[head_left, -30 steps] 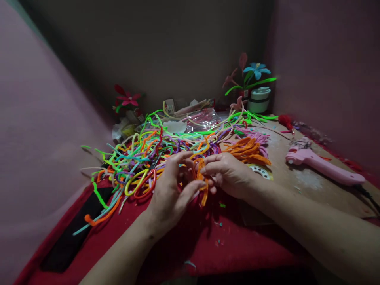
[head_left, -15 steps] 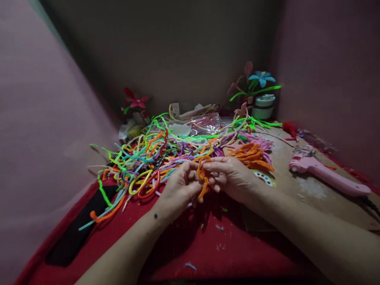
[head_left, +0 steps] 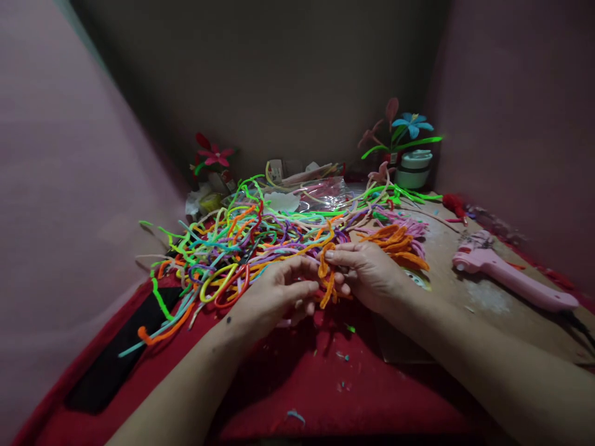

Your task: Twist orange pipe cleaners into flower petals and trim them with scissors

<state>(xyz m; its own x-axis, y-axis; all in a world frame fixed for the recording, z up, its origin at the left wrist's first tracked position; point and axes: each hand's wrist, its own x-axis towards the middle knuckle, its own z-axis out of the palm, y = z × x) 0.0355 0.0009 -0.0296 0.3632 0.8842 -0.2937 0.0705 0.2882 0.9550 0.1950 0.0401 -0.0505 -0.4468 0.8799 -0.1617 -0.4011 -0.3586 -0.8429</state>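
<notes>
An orange pipe cleaner (head_left: 328,288), bent into a small looped shape, is held upright in front of me. My right hand (head_left: 372,272) pinches its upper loop between thumb and forefinger. Just to the left, my left hand (head_left: 286,288) has its fingers loosely curved and its thumb apart from the forefinger. Its fingertips lie beside the orange piece, and whether they touch it is hard to see. Right behind both hands spreads a tangled heap of coloured pipe cleaners (head_left: 227,238). A bundle of orange pipe cleaners (head_left: 395,241) lies beyond my right hand.
Scissors with yellow and red handles (head_left: 217,284) lie at the heap's front. On a brown board (head_left: 446,328) rests a pink glue gun (head_left: 515,272). A black flat object (head_left: 116,365) is at left. Pipe-cleaner flowers (head_left: 412,124) and a lidded container (head_left: 413,168) stand behind.
My left fingers have loosened and drawn slightly left from the orange pipe cleaner. My right hand keeps its pinch, and the loop now shows more clearly.
</notes>
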